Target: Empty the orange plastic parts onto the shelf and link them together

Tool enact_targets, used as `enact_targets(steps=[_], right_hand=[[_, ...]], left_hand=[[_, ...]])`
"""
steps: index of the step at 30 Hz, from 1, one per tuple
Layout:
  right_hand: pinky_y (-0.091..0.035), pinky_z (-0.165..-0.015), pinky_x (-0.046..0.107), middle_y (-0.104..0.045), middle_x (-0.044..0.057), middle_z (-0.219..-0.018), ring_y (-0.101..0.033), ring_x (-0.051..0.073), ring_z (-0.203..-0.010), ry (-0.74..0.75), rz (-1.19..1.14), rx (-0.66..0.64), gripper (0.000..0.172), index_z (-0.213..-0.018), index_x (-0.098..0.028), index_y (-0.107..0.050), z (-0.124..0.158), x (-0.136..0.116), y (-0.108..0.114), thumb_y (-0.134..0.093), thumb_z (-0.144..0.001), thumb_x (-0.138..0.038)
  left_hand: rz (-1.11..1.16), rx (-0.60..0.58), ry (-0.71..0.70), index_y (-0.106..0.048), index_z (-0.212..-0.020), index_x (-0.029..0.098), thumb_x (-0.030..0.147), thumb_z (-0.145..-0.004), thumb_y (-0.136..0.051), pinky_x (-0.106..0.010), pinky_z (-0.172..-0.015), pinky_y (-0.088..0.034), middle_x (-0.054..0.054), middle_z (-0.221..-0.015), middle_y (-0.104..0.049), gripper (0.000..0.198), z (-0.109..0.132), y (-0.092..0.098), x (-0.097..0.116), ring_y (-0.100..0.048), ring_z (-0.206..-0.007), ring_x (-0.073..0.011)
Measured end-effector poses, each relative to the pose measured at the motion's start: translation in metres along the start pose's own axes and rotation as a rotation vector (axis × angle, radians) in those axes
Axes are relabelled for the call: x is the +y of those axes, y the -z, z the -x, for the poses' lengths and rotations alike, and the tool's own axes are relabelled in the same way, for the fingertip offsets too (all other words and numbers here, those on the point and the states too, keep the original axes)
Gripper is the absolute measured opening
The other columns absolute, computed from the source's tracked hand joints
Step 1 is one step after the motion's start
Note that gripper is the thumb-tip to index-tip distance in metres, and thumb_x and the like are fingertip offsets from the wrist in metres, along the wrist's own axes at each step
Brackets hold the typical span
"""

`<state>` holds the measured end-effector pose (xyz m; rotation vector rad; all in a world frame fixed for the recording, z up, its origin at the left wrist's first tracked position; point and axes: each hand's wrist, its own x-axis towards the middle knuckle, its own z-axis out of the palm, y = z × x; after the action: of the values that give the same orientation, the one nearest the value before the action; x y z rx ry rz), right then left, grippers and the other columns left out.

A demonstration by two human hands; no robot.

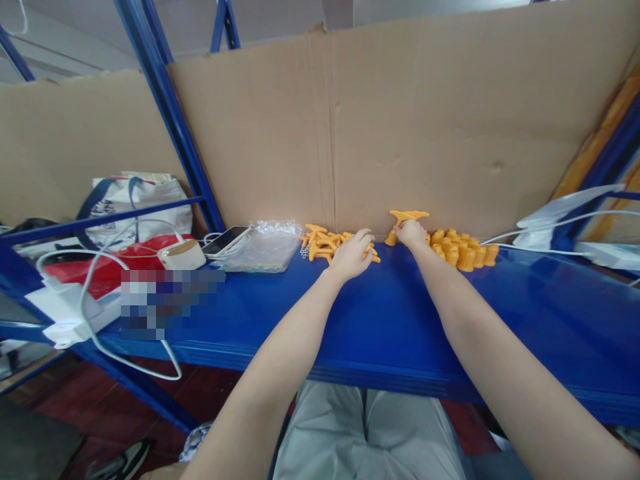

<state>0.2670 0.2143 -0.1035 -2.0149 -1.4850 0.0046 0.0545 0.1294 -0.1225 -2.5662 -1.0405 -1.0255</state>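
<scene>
My right hand (411, 233) is closed on a yellow-orange T-shaped plastic piece (409, 215). Its wide crossbar is up and its flared foot is close to the blue shelf. My left hand (353, 253) lies over the right end of a pile of loose yellow-orange plastic pieces (321, 241), with its fingers stretched out and somewhat apart. Small metal chains (305, 252) show at the pile's left side. Right of my right hand, several yellow-orange cup-like bases (466, 253) stand upright in a tight group.
The blue shelf (390, 313) backs onto a tall cardboard sheet (420, 120). Left of the pile lie clear plastic bags (273, 247), a phone (227, 241), a white charger (181, 255) with cables, and a cloth bag (135, 210). White cables (535, 249) run along the right side.
</scene>
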Motion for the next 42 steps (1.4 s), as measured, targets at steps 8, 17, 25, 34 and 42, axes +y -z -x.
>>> enact_targets(steps=[8, 17, 25, 34, 42], right_hand=[[-0.051, -0.097, 0.043, -0.069, 0.019, -0.125, -0.064, 0.034, -0.122, 0.014, 0.056, -0.011, 0.034, -0.119, -0.017, -0.073, 0.005, -0.003, -0.001, -0.056, -0.095, -0.035], [-0.048, -0.100, 0.040, -0.067, 0.021, -0.129, -0.061, 0.030, -0.125, 0.030, 0.070, -0.029, 0.038, -0.127, -0.012, -0.066, 0.014, -0.015, 0.000, -0.048, -0.099, -0.031], [-0.034, -0.110, 0.055, -0.066, 0.021, -0.127, -0.059, 0.033, -0.123, 0.054, 0.120, -0.009, 0.039, -0.124, -0.011, -0.067, 0.012, -0.016, 0.003, -0.042, -0.097, -0.024], [-0.036, -0.111, 0.054, -0.063, 0.019, -0.135, -0.056, 0.036, -0.129, 0.096, 0.122, -0.131, 0.043, -0.129, -0.013, -0.064, 0.000, -0.010, 0.006, -0.043, -0.095, -0.030], [-0.046, -0.103, 0.049, -0.068, 0.017, -0.126, -0.061, 0.033, -0.122, 0.152, 0.130, -0.134, 0.037, -0.127, -0.017, -0.063, -0.009, 0.001, -0.001, -0.045, -0.097, -0.030]], left_hand=[[0.000, 0.006, -0.026, -0.061, -0.115, 0.018, 0.014, -0.091, -0.049, -0.038, -0.107, -0.050, -0.011, -0.136, -0.060, 0.028, -0.001, -0.002, -0.001, -0.062, -0.123, -0.0231], [-0.017, 0.002, -0.025, -0.061, -0.115, 0.017, 0.014, -0.091, -0.050, -0.036, -0.105, -0.051, -0.012, -0.136, -0.060, 0.027, -0.001, 0.000, 0.002, -0.063, -0.121, -0.0225], [-0.013, 0.002, -0.036, -0.060, -0.116, 0.018, 0.013, -0.090, -0.049, -0.036, -0.105, -0.050, -0.011, -0.136, -0.059, 0.029, -0.001, -0.002, 0.001, -0.062, -0.122, -0.0221], [-0.006, -0.005, -0.043, -0.061, -0.116, 0.018, 0.012, -0.089, -0.049, -0.038, -0.107, -0.049, -0.011, -0.137, -0.059, 0.030, -0.002, -0.004, 0.001, -0.061, -0.124, -0.0228], [0.002, -0.022, -0.030, -0.061, -0.115, 0.017, 0.013, -0.089, -0.049, -0.037, -0.107, -0.050, -0.011, -0.136, -0.060, 0.029, -0.001, -0.001, 0.003, -0.062, -0.123, -0.0224]])
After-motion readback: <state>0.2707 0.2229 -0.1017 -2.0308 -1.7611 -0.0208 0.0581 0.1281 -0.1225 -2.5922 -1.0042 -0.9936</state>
